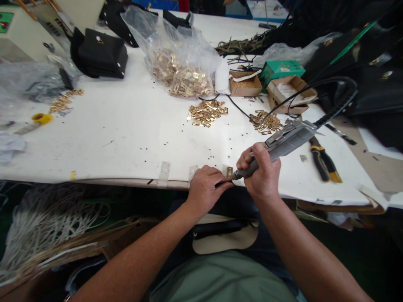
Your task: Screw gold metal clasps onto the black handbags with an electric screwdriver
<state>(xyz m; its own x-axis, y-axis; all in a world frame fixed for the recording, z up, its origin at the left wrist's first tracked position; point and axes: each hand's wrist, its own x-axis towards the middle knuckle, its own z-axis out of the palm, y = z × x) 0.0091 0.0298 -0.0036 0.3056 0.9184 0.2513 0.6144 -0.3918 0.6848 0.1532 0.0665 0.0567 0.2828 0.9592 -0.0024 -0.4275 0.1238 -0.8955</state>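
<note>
Gold-coloured metal fitting [229,172] stands just beyond the left fingertips [225,183], its long axis seeming to run away from the person, though it is too small to be sure. The left hand [206,191] is curled closed on a thin dark strip [223,183]; whether it also grips the fitting is hidden. The right hand [261,172] wraps a grey rotary tool [289,140], whose tip sits against or just beside the fitting. Both hands are close, the left slightly nearer. Beyond lie loose brass fittings [207,113] on a white table [126,142], with yellow-and-black pliers [323,161] off to the right.
</note>
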